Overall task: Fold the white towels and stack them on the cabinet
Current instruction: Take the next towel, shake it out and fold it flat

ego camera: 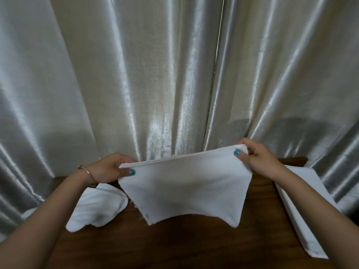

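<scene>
My left hand (110, 167) and right hand (256, 156) each pinch a top corner of a doubled towel (182, 187) above the cabinet (194, 245). A crumpled pile (97, 206) lies left; a folded stack (299, 206) lies right.

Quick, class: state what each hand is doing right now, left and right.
Left hand: pinches the top left corner of the held towel.
Right hand: pinches its top right corner, above the cabinet.

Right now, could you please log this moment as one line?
left hand pinches towel corner | right hand pinches other corner | towel above cabinet
</scene>
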### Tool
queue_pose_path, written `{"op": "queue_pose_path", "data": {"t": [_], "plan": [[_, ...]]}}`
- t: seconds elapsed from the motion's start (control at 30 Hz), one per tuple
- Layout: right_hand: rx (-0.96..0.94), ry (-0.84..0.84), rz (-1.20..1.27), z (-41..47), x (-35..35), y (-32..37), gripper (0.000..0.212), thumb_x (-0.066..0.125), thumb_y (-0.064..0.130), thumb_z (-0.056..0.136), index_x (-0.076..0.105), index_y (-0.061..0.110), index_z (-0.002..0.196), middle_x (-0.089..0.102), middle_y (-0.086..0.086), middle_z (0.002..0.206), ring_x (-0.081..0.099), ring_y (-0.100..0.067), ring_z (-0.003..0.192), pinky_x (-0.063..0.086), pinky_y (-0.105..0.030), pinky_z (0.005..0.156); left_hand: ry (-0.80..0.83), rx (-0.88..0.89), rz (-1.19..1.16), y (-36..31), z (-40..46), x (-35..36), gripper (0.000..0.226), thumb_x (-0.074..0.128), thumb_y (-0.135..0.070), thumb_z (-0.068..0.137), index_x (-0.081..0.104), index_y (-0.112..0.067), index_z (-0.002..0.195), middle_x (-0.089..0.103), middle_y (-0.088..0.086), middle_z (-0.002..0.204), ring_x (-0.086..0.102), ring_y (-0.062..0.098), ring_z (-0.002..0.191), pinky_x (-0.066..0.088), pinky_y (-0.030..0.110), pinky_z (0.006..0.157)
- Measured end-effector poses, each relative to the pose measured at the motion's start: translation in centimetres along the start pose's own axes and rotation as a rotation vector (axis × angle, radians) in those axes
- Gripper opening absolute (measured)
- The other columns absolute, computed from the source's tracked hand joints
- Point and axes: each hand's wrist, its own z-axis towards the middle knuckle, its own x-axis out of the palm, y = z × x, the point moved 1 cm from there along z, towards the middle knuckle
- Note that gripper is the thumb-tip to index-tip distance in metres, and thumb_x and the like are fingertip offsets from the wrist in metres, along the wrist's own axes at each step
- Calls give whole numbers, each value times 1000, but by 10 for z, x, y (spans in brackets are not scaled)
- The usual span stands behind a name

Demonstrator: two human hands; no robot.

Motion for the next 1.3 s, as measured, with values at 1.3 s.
{"op": "queue_pose_path", "data": {"t": [1.3], "plan": [[512,5,310,-16,82,-158,8,59,5,91,62,12,94,70,-10,101,72,-10,87,60,-25,66,-387,-164,-164,67,48,132,18,78,-19,72,69,-33,76,67,-21,64,61,-3,64,47,17,63]]}}
